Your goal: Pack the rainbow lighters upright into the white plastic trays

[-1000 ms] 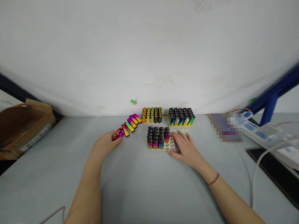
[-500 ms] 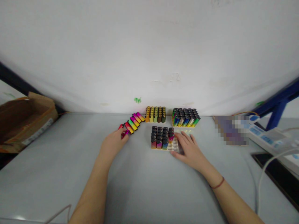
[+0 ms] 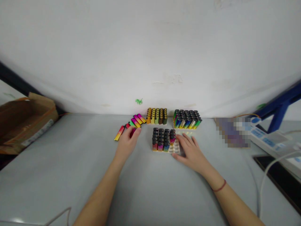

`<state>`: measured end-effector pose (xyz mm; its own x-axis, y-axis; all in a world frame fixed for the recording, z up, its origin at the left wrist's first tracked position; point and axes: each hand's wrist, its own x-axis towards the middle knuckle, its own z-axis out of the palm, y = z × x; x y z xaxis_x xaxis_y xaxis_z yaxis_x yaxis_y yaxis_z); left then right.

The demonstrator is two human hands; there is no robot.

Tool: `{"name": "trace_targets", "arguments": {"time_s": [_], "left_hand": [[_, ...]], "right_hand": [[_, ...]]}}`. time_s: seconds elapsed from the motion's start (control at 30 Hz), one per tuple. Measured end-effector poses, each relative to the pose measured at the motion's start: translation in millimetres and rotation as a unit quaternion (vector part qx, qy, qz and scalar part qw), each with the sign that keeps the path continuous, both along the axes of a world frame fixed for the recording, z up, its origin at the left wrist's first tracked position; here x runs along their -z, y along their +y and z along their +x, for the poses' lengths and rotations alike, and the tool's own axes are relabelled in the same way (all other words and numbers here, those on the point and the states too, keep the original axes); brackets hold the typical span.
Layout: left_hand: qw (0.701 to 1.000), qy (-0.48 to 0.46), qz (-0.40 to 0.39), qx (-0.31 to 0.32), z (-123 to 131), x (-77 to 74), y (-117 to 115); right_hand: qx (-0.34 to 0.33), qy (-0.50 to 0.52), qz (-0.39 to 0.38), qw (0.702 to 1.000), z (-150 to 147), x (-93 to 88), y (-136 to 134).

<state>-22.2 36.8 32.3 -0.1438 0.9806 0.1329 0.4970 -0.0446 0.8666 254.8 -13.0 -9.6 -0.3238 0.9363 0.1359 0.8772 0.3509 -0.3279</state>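
Observation:
My left hand (image 3: 127, 142) has its fingers closed round a magenta lighter (image 3: 133, 132), which is mostly hidden by them. It is over the near end of a slanted row of loose lighters (image 3: 136, 121) in pink, yellow and green. One red-yellow lighter (image 3: 119, 133) lies just left of my fingers. Thumb and fingers of my right hand (image 3: 191, 153) are wrapped about the right end of a white moulded tray (image 3: 174, 148). Black-topped lighters (image 3: 161, 141) stand upright in most of this tray, and bare pockets show at its right front.
Against the wall stand a block of yellow and brown lighters (image 3: 156, 116) and a tray of black-topped lighters (image 3: 187, 119). A cardboard box (image 3: 39, 122) is at left. On the right are a power strip (image 3: 270, 139), a cable and a dark flat panel (image 3: 279, 179).
My left hand has moved right with the magenta lighter, uncovering the red-yellow one on the table. My right hand stays at the tray.

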Motion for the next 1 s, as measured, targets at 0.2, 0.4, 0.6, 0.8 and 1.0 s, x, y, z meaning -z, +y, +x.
{"name": "trace_targets", "arguments": {"time_s": [0.2, 0.4, 0.6, 0.8, 1.0], "left_hand": [[0.997, 0.065, 0.038, -0.012, 8.1, -5.8, -9.1], [0.996, 0.069, 0.059, -0.001, 15.9, -10.8, -17.5], [0.998, 0.0, 0.066, 0.007, 20.6, -3.6, -17.1], [0.972, -0.237, -0.002, 0.004, 29.9, 4.1, -7.4], [0.948, -0.302, -0.098, -0.023, 29.3, -1.7, -8.4]], "right_hand": [[0.003, -0.004, -0.008, 1.0, -0.3, -1.4, -0.2], [-0.002, -0.004, 0.005, 1.0, 0.6, 0.8, 0.0], [-0.001, -0.007, 0.006, 1.0, 0.9, 1.4, 0.2], [0.003, -0.003, -0.009, 1.0, 0.3, -0.6, 0.5], [0.0, -0.002, -0.013, 1.0, 0.7, -0.8, 0.5]]}}
